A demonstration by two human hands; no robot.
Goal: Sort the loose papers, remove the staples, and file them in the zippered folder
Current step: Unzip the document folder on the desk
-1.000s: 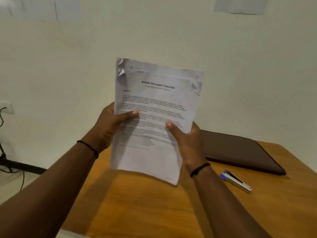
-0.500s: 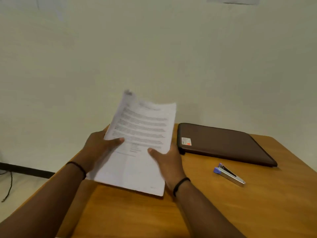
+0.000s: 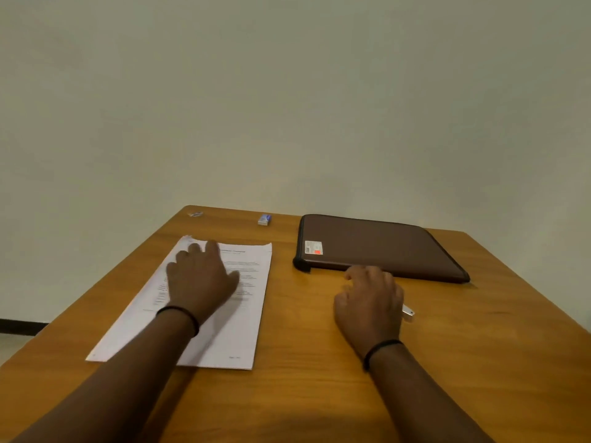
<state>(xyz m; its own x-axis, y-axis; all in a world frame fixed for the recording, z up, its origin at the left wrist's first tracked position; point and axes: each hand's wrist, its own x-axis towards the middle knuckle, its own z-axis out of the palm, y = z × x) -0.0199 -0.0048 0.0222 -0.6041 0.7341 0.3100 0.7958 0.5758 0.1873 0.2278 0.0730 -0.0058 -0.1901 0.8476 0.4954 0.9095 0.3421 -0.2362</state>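
Left hand flat on papers, fingers spread; right hand curled over staple remover, grip seemingly closed, beside folder.

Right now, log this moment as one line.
left hand flat on white printed papers | right hand over silver staple remover | brown zippered folder closed

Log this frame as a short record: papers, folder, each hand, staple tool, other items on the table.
papers: stack flat on the table, printed side up
folder: brown zippered folder, closed, right of the papers
left hand: fingers spread, resting on the papers
right hand: fingers curled over the staple tool, grip hidden
other: small blue and white box and small metal item at far edge
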